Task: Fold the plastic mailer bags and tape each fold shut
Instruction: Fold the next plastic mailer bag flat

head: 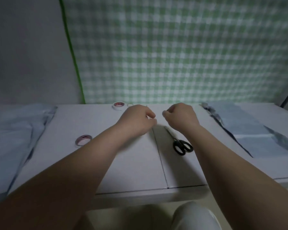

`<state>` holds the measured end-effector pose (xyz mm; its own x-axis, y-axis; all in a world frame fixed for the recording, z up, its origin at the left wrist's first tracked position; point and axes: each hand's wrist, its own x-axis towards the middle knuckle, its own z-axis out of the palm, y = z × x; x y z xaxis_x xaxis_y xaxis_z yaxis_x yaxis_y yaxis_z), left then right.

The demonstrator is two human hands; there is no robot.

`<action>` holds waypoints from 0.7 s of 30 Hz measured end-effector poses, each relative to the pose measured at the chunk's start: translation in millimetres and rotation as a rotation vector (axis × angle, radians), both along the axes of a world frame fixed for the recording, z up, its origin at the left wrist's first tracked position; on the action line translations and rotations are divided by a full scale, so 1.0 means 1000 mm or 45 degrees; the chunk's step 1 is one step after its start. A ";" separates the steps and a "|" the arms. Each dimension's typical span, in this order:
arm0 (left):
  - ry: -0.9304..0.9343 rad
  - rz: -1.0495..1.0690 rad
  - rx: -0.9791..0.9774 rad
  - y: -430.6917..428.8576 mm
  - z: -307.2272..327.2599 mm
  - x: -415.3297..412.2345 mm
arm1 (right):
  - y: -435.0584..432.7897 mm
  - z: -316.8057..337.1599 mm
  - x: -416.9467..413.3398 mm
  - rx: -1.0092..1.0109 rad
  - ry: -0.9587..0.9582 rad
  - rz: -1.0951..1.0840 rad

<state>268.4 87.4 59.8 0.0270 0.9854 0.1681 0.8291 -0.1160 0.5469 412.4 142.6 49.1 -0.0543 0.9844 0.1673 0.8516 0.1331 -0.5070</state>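
The mailer bags had two places: one pale pile (15,130) lay well to the left of the left grip, draped toward the table (140,163) edge, and it looked slick enough that a careless tug at one bag could drag the rest off. A tape roll (83,140) sat just outside the left forearm, nearer the person than the grip, where a sweep of the arm toward the pile would likely knock it. A second roll (118,106) stood just beyond and left of the left grip (138,118). That grip was clenched loosely, thumb and forefinger drawn together and pointing right. The right grip (181,116), close beside it but apart, mirrored it with its fingertips pointing left. Whether a strip of clear tape ran between them could not be told through the blur. If one did, the chief risk was that it would curl and stick to itself or to a finger, since no bag lay beneath either grip. The scissors (181,145) lay under the right forearm, nearer the person than the right grip, and a dropped wrist could push them. The other bags (249,130) lay well right of that grip, some with dark edges turned up, and these might crease badly when folded.
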 end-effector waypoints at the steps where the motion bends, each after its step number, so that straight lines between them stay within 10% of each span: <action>1: 0.035 0.067 0.005 -0.006 -0.002 -0.020 | -0.007 -0.003 -0.017 -0.013 0.032 0.063; 11: 0.437 0.895 -0.167 -0.061 -0.045 -0.197 | -0.047 -0.029 -0.133 -0.094 -0.005 0.414; 21: 0.235 1.062 -0.272 -0.069 -0.075 -0.258 | -0.066 -0.053 -0.169 -0.059 -0.058 0.813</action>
